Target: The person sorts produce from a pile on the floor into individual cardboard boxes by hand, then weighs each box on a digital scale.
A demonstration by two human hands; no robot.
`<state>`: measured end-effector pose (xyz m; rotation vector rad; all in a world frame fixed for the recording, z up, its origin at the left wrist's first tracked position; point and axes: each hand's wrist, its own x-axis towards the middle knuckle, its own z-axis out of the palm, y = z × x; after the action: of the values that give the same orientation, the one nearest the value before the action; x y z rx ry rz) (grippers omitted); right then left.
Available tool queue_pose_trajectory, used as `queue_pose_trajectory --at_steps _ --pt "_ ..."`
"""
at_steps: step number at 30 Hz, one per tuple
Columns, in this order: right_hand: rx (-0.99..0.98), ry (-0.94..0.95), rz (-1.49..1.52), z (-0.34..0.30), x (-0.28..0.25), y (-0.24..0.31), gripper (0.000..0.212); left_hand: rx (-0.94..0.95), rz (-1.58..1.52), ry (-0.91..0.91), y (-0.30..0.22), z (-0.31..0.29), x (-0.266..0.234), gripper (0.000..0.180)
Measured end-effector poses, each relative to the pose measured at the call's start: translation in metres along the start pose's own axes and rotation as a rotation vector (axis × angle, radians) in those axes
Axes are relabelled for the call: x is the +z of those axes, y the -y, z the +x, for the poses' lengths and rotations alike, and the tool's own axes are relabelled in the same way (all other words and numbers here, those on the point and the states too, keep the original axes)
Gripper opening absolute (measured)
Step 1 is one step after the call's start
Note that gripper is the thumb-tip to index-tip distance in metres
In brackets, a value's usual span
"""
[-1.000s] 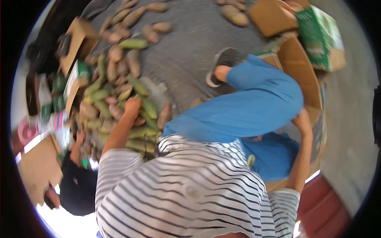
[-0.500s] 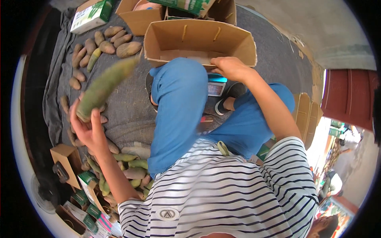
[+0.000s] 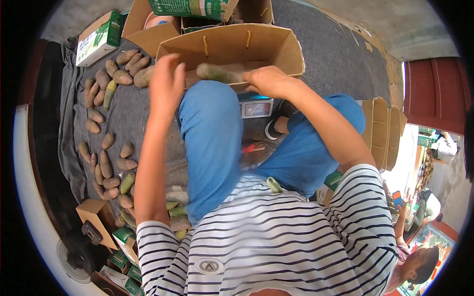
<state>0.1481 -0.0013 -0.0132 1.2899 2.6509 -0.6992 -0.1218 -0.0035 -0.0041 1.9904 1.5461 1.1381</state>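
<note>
A dark grey ground sheet [image 3: 326,64] covers most of the floor, bunched in folds along its left edge and running flat on the right up to concrete. The wearer's legs in blue trousers [image 3: 210,128] divide the near space, the left knee rising close against the near side of an open cardboard carton [image 3: 222,42] and narrowing the way in there. Its far wall stands tall, with two yellow cord loops [image 3: 205,45]. More cartons [image 3: 155,32] crowd its far side, open cartons [image 3: 381,133] stand beyond the right knee, and a white-and-green box [image 3: 100,38] sits farther left. A co-worker [image 3: 419,264] is at the lower right, well apart.

The left hand [image 3: 167,84] is blurred over the carton's left end, its fingers apart and clear of any vegetable. The right hand [image 3: 268,81] is clamped on the carton's near rim. Between the hands a long greenish-brown vegetable [image 3: 216,73] shows, blurred, within the carton's mouth; whether it touches the bottom I cannot tell. Scattered brown vegetables [image 3: 122,77] lie left of the left forearm. Between the legs, just below the carton, is a device with a display [image 3: 257,108], and nearer, a red item [image 3: 252,148].
</note>
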Motion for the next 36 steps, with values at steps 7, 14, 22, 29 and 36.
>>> queue_pose_trajectory --at_steps 7,14,22,29,36 --pt "-0.028 -0.013 -0.027 0.001 -0.001 0.001 0.023 -0.181 0.599 0.240 0.110 -0.251 -0.103 0.027" --pt "0.039 -0.215 0.166 -0.004 -0.035 -0.016 0.034 -1.258 0.474 0.767 0.084 -0.544 -0.167 0.093" --pt "0.834 -0.207 0.024 -0.001 -0.045 -0.118 0.043 -1.613 0.529 0.020 0.115 -0.592 -0.127 0.093" --pt "0.819 -0.100 0.157 -0.005 -0.044 -0.105 0.038 -2.033 0.137 -0.462 0.123 -0.564 -0.117 0.082" --pt "0.752 -0.245 -0.163 -0.012 -0.035 -0.101 0.043 -2.030 -0.079 -0.683 0.151 -0.582 -0.116 0.079"
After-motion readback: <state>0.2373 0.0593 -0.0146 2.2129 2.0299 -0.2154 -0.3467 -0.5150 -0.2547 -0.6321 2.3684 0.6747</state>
